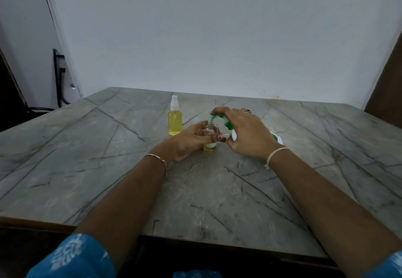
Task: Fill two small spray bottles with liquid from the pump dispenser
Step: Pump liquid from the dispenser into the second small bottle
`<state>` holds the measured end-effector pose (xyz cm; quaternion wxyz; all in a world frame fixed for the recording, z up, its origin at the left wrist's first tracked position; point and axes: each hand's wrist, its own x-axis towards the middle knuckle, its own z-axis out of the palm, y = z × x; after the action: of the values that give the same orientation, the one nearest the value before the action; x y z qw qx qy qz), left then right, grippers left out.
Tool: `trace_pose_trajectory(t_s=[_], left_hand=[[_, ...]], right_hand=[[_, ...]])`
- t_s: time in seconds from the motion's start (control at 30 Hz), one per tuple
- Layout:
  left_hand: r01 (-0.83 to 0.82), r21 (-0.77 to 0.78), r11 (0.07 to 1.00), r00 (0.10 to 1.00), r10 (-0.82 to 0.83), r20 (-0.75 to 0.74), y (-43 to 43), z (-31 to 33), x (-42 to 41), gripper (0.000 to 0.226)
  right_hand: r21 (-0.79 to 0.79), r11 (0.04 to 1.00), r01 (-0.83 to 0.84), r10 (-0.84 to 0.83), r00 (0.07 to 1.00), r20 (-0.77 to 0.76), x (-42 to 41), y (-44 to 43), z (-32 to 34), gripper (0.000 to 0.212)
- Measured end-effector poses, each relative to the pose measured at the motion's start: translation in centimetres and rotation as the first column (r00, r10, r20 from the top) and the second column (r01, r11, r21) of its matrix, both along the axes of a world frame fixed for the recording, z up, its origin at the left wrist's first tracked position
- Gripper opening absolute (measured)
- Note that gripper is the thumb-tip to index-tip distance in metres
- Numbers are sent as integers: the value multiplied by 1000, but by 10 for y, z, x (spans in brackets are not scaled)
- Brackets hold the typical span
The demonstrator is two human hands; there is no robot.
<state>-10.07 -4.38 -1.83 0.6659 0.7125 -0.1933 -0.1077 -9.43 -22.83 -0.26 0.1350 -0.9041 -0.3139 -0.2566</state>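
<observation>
A small clear spray bottle [210, 130] stands open on the table [108, 147], with a little yellow liquid at its bottom. My left hand [191, 140] grips it round the middle. My right hand [243, 132] holds the white pump dispenser [233, 135], tilted, with fingers on its green pump head [221, 120]. The green spout sits right over the bottle's mouth. A second spray bottle [174, 119], full of yellow liquid and capped with a white sprayer, stands upright to the left, apart from both hands.
The grey marble-patterned table ends in a near edge close to my body and a far edge against a pale wall [217, 38]. A dark metal frame [58, 77] stands past the table's left corner.
</observation>
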Motion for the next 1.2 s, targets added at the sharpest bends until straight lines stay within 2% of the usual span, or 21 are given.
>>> trace_pose_trajectory(t_s=[0.3, 0.47, 0.6, 0.77, 0.93, 1.07, 1.2], left_hand=[[12, -7, 1000, 1000, -12, -6, 1, -1, 1, 35], [0, -1, 1000, 1000, 0, -8, 1, -2, 2, 33], [4, 8, 1000, 1000, -4, -3, 0, 0, 0, 22], [20, -10, 1000, 1000, -20, 0, 0, -1, 1, 37], [21, -12, 1000, 1000, -21, -4, 1, -2, 3, 27], [10, -29, 1000, 1000, -10, -7, 1, -2, 1, 39], [16, -33, 999, 1000, -17, -8, 1, -3, 2, 38]], right_hand=[[53, 998, -41, 41, 999, 5, 1, 4, 2, 61], [10, 1000, -2, 2, 1000, 22, 1, 2, 0, 68], [-6, 1000, 8, -8, 1000, 17, 0, 0, -1, 72], [40, 999, -16, 15, 1000, 21, 1, 2, 0, 64], [36, 999, -9, 8, 999, 38, 0, 4, 0, 64], [-10, 1000, 15, -15, 999, 48, -1, 0, -2, 71], [-4, 1000, 7, -7, 1000, 29, 0, 0, -1, 71]])
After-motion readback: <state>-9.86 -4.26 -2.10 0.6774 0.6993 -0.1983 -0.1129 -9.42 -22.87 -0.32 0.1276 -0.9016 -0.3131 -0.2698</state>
